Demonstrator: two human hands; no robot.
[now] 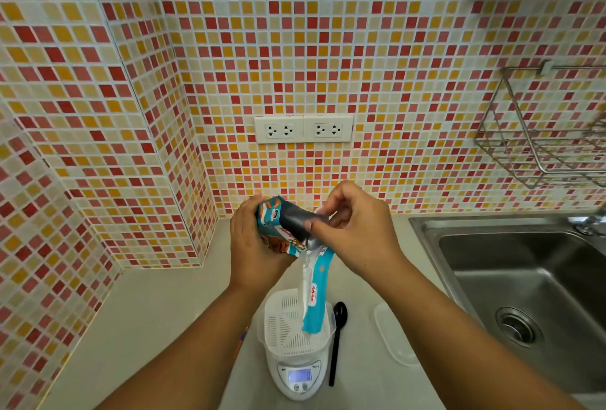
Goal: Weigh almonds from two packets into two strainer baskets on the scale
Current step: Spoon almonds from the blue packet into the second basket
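A teal almond packet (278,229) is held up in front of the tiled wall, above the scale. My left hand (252,245) grips its body from the left. My right hand (354,229) pinches the packet's opened top edge, and a torn teal strip (316,295) hangs down from it over the basket. Below, a white strainer basket (288,321) sits in a clear tub on the white digital scale (300,377), whose display is lit. I see no almonds in the basket.
A black spoon (337,341) lies right of the scale, and a clear lid (393,334) lies further right near the steel sink (524,278). A wire rack (541,134) hangs on the wall. Something orange (243,336) peeks out beside my left forearm.
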